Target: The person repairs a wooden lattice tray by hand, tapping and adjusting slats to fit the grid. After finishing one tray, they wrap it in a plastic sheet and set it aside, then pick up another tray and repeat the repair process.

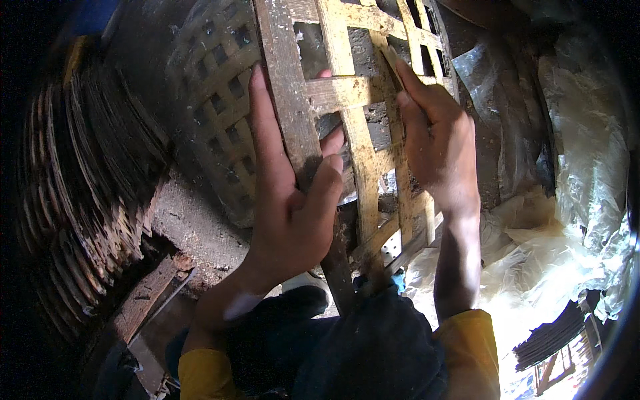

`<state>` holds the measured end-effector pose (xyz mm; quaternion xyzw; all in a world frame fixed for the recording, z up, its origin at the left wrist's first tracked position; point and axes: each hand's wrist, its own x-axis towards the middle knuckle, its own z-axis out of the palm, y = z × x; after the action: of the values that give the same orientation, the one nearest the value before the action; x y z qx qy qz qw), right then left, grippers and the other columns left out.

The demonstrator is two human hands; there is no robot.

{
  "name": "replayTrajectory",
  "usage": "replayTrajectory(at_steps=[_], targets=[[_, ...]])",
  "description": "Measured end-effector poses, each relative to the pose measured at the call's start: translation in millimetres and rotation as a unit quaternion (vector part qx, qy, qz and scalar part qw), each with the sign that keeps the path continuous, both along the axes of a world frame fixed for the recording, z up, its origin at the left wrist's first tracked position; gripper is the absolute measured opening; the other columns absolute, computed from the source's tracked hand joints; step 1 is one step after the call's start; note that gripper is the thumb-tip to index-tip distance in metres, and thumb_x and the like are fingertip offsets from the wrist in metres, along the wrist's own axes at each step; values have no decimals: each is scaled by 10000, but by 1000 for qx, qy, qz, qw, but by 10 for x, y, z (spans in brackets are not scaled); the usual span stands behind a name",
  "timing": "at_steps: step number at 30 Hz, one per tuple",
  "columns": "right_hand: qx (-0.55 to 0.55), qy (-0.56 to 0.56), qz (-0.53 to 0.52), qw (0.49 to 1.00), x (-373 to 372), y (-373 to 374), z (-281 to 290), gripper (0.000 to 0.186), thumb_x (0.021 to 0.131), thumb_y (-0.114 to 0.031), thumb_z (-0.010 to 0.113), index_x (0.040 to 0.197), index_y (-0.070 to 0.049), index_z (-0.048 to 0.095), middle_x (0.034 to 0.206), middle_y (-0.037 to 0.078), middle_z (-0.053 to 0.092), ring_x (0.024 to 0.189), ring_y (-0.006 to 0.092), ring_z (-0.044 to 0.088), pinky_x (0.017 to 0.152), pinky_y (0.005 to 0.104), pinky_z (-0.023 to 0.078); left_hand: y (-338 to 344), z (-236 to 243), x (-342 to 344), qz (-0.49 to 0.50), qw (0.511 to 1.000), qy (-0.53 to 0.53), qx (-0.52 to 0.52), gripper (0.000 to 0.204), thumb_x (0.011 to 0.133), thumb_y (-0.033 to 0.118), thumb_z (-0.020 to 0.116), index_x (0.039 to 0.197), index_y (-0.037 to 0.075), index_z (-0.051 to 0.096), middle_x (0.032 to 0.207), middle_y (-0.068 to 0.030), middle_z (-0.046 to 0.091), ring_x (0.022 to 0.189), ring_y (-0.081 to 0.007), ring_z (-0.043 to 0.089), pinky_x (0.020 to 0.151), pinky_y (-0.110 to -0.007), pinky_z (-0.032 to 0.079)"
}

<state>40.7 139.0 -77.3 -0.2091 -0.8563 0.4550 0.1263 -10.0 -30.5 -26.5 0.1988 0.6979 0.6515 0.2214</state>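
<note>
A woven lattice panel of pale, stained bamboo strips (pixel 340 93) stands tilted before me, edged on the left by a dark wooden slat (pixel 287 87). My left hand (pixel 283 220) is wrapped around that slat, its thumb in front and some fingertips showing through the gaps behind. On the right, my right hand (pixel 437 143) pinches a narrow bamboo strip (pixel 392 60) between thumb and forefinger, against the weave. Its other fingers are curled and partly hidden. The panel's lower end comes down close to my legs.
A second lattice (pixel 220 100) lies behind, dim and dusty. At the left rises a stack of thin dark sheets (pixel 87 180) with ragged edges. Broken wood pieces (pixel 147 300) lie at the lower left. Crumpled clear plastic sheeting (pixel 533 260) covers the right side.
</note>
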Motion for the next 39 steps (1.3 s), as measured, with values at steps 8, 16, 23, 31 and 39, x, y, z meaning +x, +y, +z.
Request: replayTrajectory(at_steps=[8,16,23,31,39], targets=[[18,-5,-4,1000,-97,156,35,335,1029,-134,615,1358,-98,667,902,130,704,790,121,630,763,297,511,29,-59,119,6,998,-27,59,824,1011,32,451,1590,-28,-132,1579,-318,309,1429,-352,409,1205,-455,330],[52,-33,16,998,-277,256,71,340,992,-138,624,1323,-95,686,936,243,715,800,297,728,748,378,540,-32,16,48,-29,998,-57,-2,820,1020,55,431,1588,-17,-155,1582,-327,234,1449,-364,371,1197,-483,341],[58,-29,20,998,-343,160,-40,352,971,-126,611,1313,-96,688,903,265,685,800,396,704,767,437,540,-126,-120,2,-38,998,13,-51,821,1031,83,453,1590,-25,-139,1566,-349,235,1417,-358,392,1147,-460,390],[118,-13,21,993,-638,290,-214,324,972,-150,627,1279,-78,702,914,267,706,834,388,731,760,450,555,-145,-80,48,-40,997,16,-61,843,1015,80,463,1585,-30,-148,1581,-362,162,1457,-375,333,1182,-486,341],[57,6,45,997,-403,203,-120,333,996,-151,605,1309,-76,691,861,234,717,706,238,703,680,386,521,-269,-116,20,-41,998,-16,-40,845,996,52,428,1574,-34,-181,1597,-361,143,1439,-370,381,1175,-473,361]])
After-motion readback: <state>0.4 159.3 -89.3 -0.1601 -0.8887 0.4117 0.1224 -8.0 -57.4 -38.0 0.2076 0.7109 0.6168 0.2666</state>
